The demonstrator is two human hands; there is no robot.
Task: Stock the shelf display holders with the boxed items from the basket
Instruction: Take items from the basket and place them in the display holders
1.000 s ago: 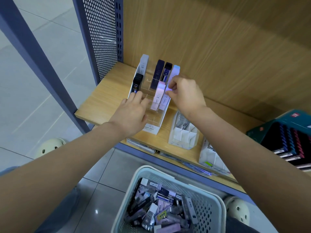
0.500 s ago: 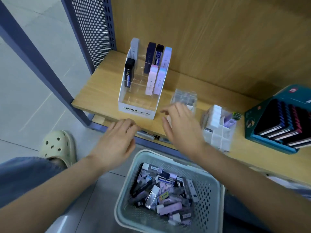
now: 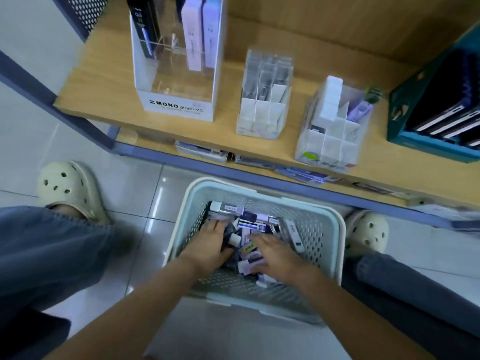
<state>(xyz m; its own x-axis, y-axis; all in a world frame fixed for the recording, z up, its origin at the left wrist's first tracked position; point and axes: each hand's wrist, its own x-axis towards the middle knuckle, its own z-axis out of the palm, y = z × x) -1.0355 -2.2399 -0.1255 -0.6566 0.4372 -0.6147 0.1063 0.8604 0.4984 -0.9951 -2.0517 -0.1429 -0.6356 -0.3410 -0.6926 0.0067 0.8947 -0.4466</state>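
A pale green basket stands on the floor below the shelf, full of small boxed items in black, white and lilac. Both my hands are down inside it. My left hand lies on the left of the pile with its fingers stretched over the boxes, beside a dark box with a white end. My right hand rests spread over the boxes at the centre, above a lilac box. On the shelf the MONO display holder carries a few tall boxes at its back.
Two clear divided holders stand on the wooden shelf to the right of the MONO holder. A teal box of dark notebooks is at far right. Cream clogs flank the basket on the tiled floor.
Both hands have left the MONO holder on the shelf and dropped into the basket. The view has tilted down with them.
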